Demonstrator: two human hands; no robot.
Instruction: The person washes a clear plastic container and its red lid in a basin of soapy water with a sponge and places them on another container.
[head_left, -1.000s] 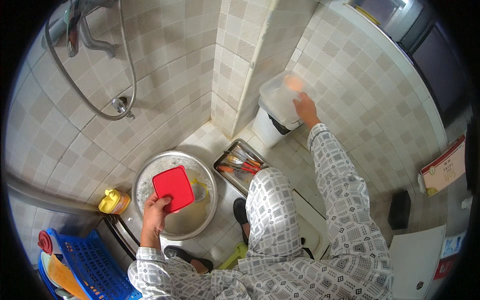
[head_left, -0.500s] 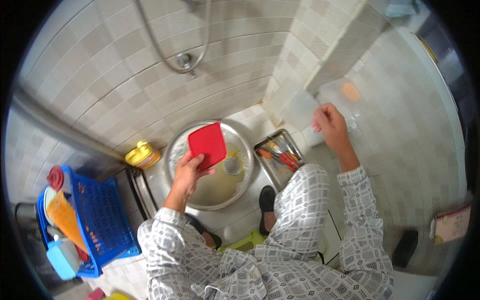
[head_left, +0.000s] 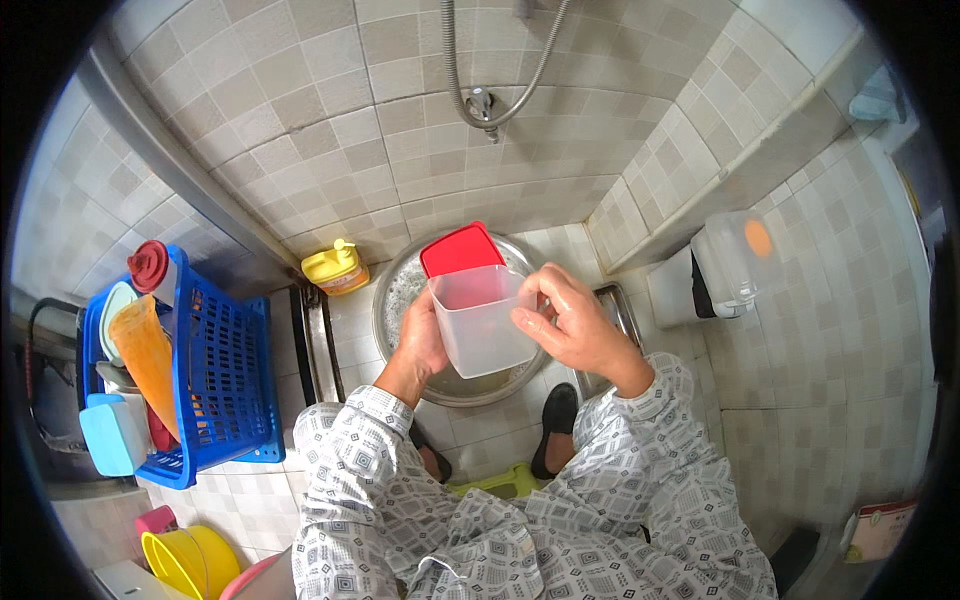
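Note:
My left hand (head_left: pixel 421 338) is closed at the left side of a clear square plastic container (head_left: pixel 488 325), its fingers partly hidden behind it. A red square lid (head_left: pixel 462 250) sticks up behind the container, seemingly still in that hand. With thumb and fingers, my right hand (head_left: pixel 577 325) pinches the container's right rim. Both pieces are over a round metal basin (head_left: pixel 380 330) with foamy, cloudy water, largely covered by them.
To the left stands a blue basket (head_left: pixel 215 375) full of plastic ware. A yellow bottle (head_left: pixel 337 268) is by the wall. My right forearm partly covers a metal tray (head_left: pixel 622 312). A wall box (head_left: pixel 735 258) is at right; a yellow bucket (head_left: pixel 185 560) sits lower left.
My right hand has come in from the right with the clear container, bringing it in front of the red lid at my left hand. The whole view has shifted.

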